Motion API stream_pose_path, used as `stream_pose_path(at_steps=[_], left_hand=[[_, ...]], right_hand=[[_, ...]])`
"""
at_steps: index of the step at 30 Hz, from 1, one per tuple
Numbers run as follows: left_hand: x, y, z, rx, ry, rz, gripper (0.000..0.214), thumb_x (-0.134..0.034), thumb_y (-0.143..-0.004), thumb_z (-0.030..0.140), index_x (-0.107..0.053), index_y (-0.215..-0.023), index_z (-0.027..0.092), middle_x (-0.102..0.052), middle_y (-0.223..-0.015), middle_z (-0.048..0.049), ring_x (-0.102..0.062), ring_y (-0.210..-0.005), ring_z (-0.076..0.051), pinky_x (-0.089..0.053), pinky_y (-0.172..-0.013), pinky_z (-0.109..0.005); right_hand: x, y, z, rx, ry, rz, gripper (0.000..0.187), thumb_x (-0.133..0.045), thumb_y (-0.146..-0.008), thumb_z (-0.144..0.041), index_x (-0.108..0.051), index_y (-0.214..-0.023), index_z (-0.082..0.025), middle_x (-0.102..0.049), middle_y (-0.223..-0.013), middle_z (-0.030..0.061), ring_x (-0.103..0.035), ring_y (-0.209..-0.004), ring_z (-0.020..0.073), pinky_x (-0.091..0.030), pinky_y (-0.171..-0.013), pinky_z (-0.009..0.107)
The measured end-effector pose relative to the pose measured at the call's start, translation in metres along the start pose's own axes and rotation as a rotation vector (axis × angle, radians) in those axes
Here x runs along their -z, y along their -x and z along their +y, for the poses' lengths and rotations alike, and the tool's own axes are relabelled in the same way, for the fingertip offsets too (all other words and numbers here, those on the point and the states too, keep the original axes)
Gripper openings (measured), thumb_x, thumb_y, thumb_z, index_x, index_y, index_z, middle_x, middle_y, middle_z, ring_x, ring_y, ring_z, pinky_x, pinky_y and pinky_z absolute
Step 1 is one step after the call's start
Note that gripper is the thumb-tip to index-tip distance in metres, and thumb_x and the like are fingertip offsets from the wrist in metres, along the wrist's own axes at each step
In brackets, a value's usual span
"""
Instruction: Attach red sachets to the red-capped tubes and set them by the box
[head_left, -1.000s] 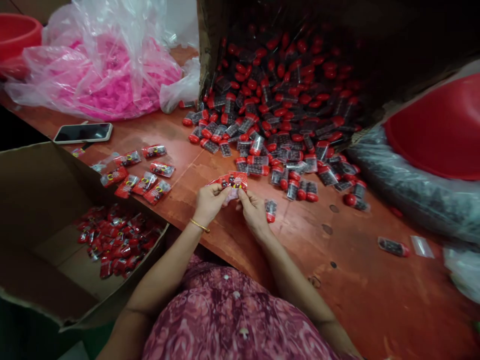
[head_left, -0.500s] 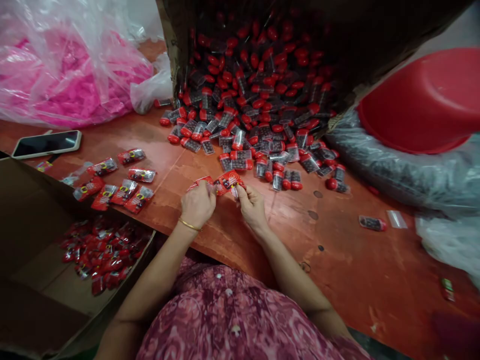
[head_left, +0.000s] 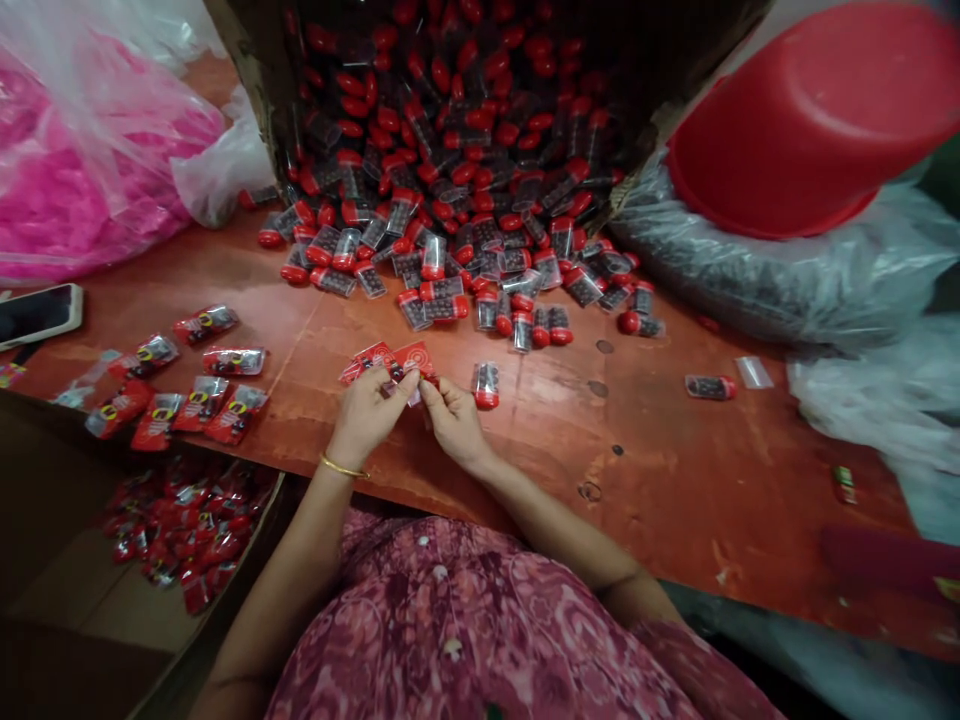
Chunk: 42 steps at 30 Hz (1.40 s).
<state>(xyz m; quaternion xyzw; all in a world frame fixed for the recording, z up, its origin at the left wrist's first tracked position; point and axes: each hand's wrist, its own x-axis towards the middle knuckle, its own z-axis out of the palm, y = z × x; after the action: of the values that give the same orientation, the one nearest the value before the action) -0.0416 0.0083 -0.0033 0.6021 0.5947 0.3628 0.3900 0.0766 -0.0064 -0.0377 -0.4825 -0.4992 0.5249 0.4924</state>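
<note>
Several red printed wrappers (head_left: 367,362) are gripped in my left hand (head_left: 366,412), fanned out past its fingers. My right hand (head_left: 452,420) meets it at the fingertips, pinching the edge of a red wrapper (head_left: 412,357) with a spiral print. Right of my right hand lies a small clear tube (head_left: 487,385) of dark pellets with a red cap. Beyond both hands, a heap of similar red-capped tubes (head_left: 442,255) spills from a tipped cardboard box (head_left: 251,75). Filled red packets (head_left: 201,402) lie on the table to the left.
A cardboard box (head_left: 279,490) holding many red packets stands below the table's left edge. A phone (head_left: 41,315) and a bag of pink pieces (head_left: 90,170) are at left. At right, a red tub (head_left: 810,120) rests on a plastic bag (head_left: 735,285); a lone tube (head_left: 709,387) lies nearer.
My hands have come together, the right one closing in on the left. A tube now shows beside my right hand. The view has shifted, placing the table's things further left.
</note>
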Motion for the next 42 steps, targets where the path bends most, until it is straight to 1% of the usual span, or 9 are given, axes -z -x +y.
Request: stream_pose_path(at_steps=[3, 7, 12, 16, 20, 23, 29, 37, 42], left_hand=[[-0.001, -0.003, -0.002, 0.092, 0.163, -0.015, 0.038, -0.062, -0.067, 0.051, -0.062, -0.055, 0.016, -0.054, -0.05, 0.0013, -0.044, -0.049, -0.01, -0.035, -0.051, -0.023], [0.001, -0.005, -0.01, 0.213, 0.215, 0.108, 0.04, -0.071, -0.057, 0.049, -0.056, -0.044, 0.015, -0.046, -0.042, 0.0038, -0.039, -0.045, -0.008, -0.03, -0.046, -0.022], [-0.003, -0.007, -0.014, 0.325, 0.412, 0.096, 0.036, -0.075, -0.052, 0.046, -0.063, -0.054, 0.013, -0.054, -0.05, 0.0015, -0.045, -0.048, -0.008, -0.034, -0.048, -0.022], [-0.006, -0.006, -0.004, 0.382, 0.456, 0.115, 0.035, -0.074, -0.055, 0.044, -0.057, -0.049, 0.014, -0.046, -0.041, 0.0046, -0.034, -0.039, -0.004, -0.023, -0.04, -0.021], [-0.006, -0.005, 0.003, 0.456, 0.517, 0.121, 0.045, -0.072, -0.056, 0.047, -0.041, -0.042, 0.018, -0.036, -0.035, 0.0067, -0.026, -0.033, -0.003, -0.015, -0.036, -0.021], [-0.01, -0.004, 0.003, 0.466, 0.524, 0.11, 0.046, -0.07, -0.056, 0.05, -0.038, -0.044, 0.019, -0.032, -0.035, 0.0083, -0.025, -0.033, -0.003, -0.014, -0.036, -0.022], [-0.026, -0.003, -0.006, 0.238, 0.283, 0.108, 0.05, -0.067, -0.059, 0.051, -0.035, -0.041, 0.017, -0.028, -0.042, 0.0073, -0.024, -0.044, -0.004, -0.016, -0.042, -0.022], [-0.023, -0.001, -0.002, 0.318, 0.484, -0.018, 0.035, -0.066, -0.062, 0.052, -0.058, -0.062, 0.017, -0.049, -0.046, 0.0058, -0.03, -0.036, -0.004, -0.02, -0.037, -0.022], [-0.02, 0.001, 0.001, 0.398, 0.459, -0.037, 0.035, -0.066, -0.063, 0.052, -0.056, -0.059, 0.018, -0.039, -0.031, 0.0077, -0.03, -0.029, -0.006, -0.019, -0.033, -0.022]], right_hand=[[0.007, 0.0, -0.003, 0.079, 0.142, -0.055, 0.034, -0.039, -0.088, -0.043, -0.046, -0.063, -0.02, -0.044, -0.053, -0.0047, -0.042, -0.05, 0.0098, -0.037, -0.051, 0.022], [0.052, -0.013, -0.021, 0.333, 0.576, -0.156, 0.022, -0.039, -0.088, -0.024, -0.059, -0.096, -0.019, -0.065, -0.091, 0.0058, -0.057, -0.083, 0.0171, -0.045, -0.077, 0.032], [0.118, -0.037, -0.031, 0.526, 1.178, -0.496, 0.045, -0.043, -0.077, -0.005, -0.058, -0.117, -0.018, -0.056, -0.126, 0.0094, -0.045, -0.116, 0.0261, -0.036, -0.095, 0.044], [0.135, -0.039, -0.026, 0.53, 1.325, -0.643, 0.038, -0.045, -0.082, -0.012, -0.059, -0.116, -0.02, -0.059, -0.124, 0.008, -0.048, -0.112, 0.0262, -0.035, -0.093, 0.043], [0.128, -0.02, -0.02, 0.418, 1.149, -0.474, 0.026, -0.046, -0.088, -0.03, -0.063, -0.101, -0.016, -0.067, -0.1, 0.0119, -0.057, -0.09, 0.0241, -0.04, -0.081, 0.04], [0.107, -0.001, -0.016, 0.19, 0.704, -0.307, 0.027, -0.045, -0.088, -0.039, -0.061, -0.089, -0.017, -0.064, -0.075, 0.005, -0.056, -0.068, 0.0173, -0.044, -0.065, 0.03], [0.045, 0.001, -0.008, -0.169, -0.083, 0.064, 0.032, -0.061, -0.072, -0.049, -0.054, -0.084, -0.02, -0.059, -0.073, -0.0028, -0.056, -0.062, 0.0111, -0.05, -0.052, 0.023], [0.031, -0.019, 0.0, -0.192, -0.142, 0.191, 0.038, -0.073, -0.059, -0.041, -0.051, -0.081, -0.019, -0.057, -0.065, -0.0067, -0.054, -0.05, 0.0081, -0.05, -0.044, 0.022], [0.035, -0.016, -0.001, -0.197, -0.089, 0.087, 0.04, -0.07, -0.062, -0.045, -0.049, -0.085, -0.019, -0.056, -0.049, -0.009, -0.05, -0.038, 0.0082, -0.044, -0.038, 0.02]])
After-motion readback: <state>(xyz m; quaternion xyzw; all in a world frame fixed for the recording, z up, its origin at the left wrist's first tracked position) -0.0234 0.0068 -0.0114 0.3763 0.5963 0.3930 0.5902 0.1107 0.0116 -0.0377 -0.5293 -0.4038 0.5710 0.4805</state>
